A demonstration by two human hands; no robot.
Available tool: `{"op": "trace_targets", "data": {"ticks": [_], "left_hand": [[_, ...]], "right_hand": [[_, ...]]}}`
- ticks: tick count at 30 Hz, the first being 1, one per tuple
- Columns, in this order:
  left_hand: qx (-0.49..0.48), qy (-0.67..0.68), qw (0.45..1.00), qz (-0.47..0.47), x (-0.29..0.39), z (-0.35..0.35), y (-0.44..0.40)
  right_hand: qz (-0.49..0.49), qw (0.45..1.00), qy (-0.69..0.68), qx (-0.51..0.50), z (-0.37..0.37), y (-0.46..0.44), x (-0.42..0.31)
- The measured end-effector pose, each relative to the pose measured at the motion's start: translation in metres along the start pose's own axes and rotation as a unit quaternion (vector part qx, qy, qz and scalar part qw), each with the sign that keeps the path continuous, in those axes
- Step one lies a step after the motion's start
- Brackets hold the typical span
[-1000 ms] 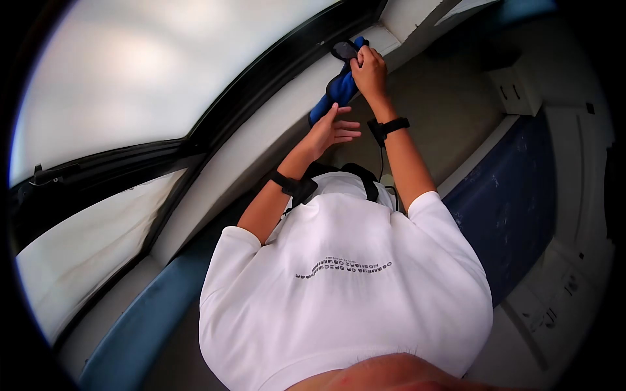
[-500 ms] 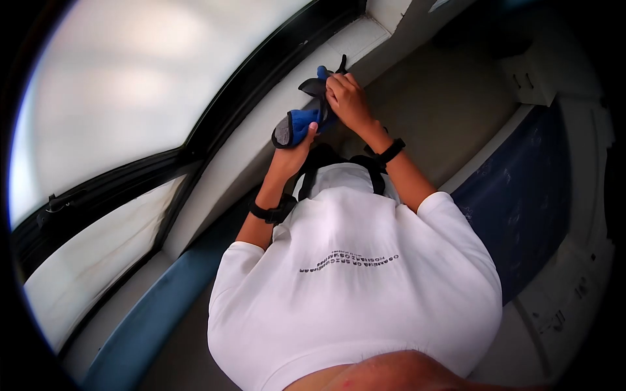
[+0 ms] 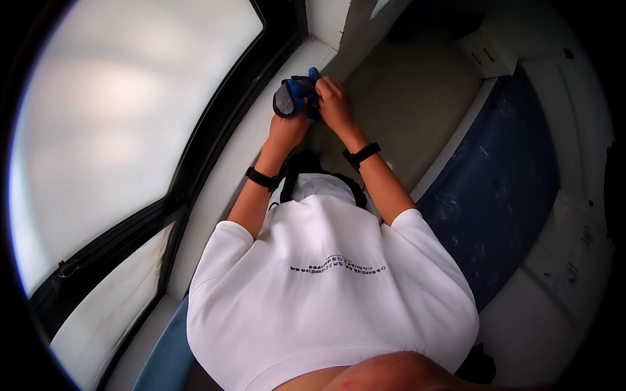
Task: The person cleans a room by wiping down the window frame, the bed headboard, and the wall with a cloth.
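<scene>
A blue and black fabric item (image 3: 301,91) with a grey oval end edged in black is held out between my hands, close to the pale ledge. It looks like a glove or a wrist wrap, but I cannot tell which. My left hand (image 3: 289,128) grips its near end from below, thumb side against the blue cloth. On the far side, the bent fingers of my right hand (image 3: 334,103) pinch its edge. A blue tip sticks up beyond the fingers. Much of the item is hidden by both hands.
A frosted window (image 3: 137,111) in a black frame runs along the left, with a pale ledge (image 3: 228,166) beside it. To the right lies a dark blue patterned surface (image 3: 495,189). A white cabinet (image 3: 488,53) stands at the far right corner.
Both hands and the item have shifted up in the view and closer together. The item has turned, so its grey end faces me more; the black strap and flap no longer stand out.
</scene>
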State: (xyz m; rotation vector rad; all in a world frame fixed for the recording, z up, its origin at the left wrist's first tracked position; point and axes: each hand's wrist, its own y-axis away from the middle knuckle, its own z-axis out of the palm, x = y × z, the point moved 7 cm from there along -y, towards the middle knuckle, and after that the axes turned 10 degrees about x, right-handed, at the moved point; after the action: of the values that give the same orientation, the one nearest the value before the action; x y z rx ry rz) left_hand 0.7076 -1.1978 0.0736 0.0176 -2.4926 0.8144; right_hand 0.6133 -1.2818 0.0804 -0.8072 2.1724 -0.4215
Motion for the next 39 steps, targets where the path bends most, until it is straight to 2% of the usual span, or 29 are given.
{"op": "trace_targets", "data": {"ticks": [1,3,5,7,9,11,15,17,21,24,26,27,29,34,36,39], "left_hand": [[-0.001,0.009,1.0,0.002,0.003,0.003,-0.007],[-0.048,0.007,0.996,-0.078,-0.011,0.014,-0.021],[-0.077,-0.02,0.995,-0.068,-0.017,0.01,-0.036],[0.123,0.043,0.987,-0.096,-0.025,-0.01,-0.051],[0.087,0.032,0.99,-0.107,-0.035,-0.008,-0.053],[-0.081,-0.015,0.985,-0.153,-0.041,0.014,-0.051],[-0.077,-0.095,0.988,-0.094,-0.038,0.02,-0.043],[-0.001,-0.065,0.996,-0.063,-0.039,0.018,-0.044],[0.025,0.02,0.993,-0.111,-0.046,0.013,-0.039],[0.006,0.022,0.991,-0.128,-0.047,0.016,-0.045],[-0.097,-0.036,0.978,-0.18,-0.048,0.017,-0.041],[-0.096,-0.033,0.978,-0.18,-0.046,0.017,-0.04],[-0.163,-0.056,0.967,-0.19,-0.048,0.026,-0.036],[-0.182,-0.044,0.961,-0.203,-0.04,0.024,-0.042],[-0.182,-0.045,0.963,-0.194,-0.036,0.021,-0.038],[-0.148,-0.041,0.968,-0.201,-0.043,0.022,-0.041]], "right_hand": [[-0.002,1.0,0.005,-0.001,-0.002,-0.008,0.001],[0.001,1.0,0.013,-0.001,0.0,-0.024,0.009],[-0.02,1.0,0.006,0.002,0.013,-0.028,0.009],[-0.002,1.0,0.006,0.004,0.016,-0.024,0.009],[0.011,1.0,0.006,0.003,0.018,-0.021,0.011],[0.02,0.996,-0.08,0.027,0.009,-0.011,0.013],[0.035,0.996,-0.082,0.01,0.008,0.005,0.012],[0.014,0.998,-0.057,0.012,0.012,0.004,0.01],[-0.009,1.0,-0.024,0.012,0.018,-0.004,-0.003],[-0.005,1.0,-0.016,-0.01,0.013,-0.002,0.001],[0.006,0.998,-0.062,-0.024,0.02,0.011,0.012],[0.005,0.998,-0.059,-0.025,0.017,0.014,0.013],[0.024,0.997,-0.069,-0.028,0.014,0.02,0.014],[0.027,0.997,-0.065,-0.034,0.02,0.0,0.027],[-0.028,0.998,-0.025,-0.041,0.011,-0.007,0.015],[-0.054,0.997,0.043,-0.022,0.007,-0.004,0.003]]}}
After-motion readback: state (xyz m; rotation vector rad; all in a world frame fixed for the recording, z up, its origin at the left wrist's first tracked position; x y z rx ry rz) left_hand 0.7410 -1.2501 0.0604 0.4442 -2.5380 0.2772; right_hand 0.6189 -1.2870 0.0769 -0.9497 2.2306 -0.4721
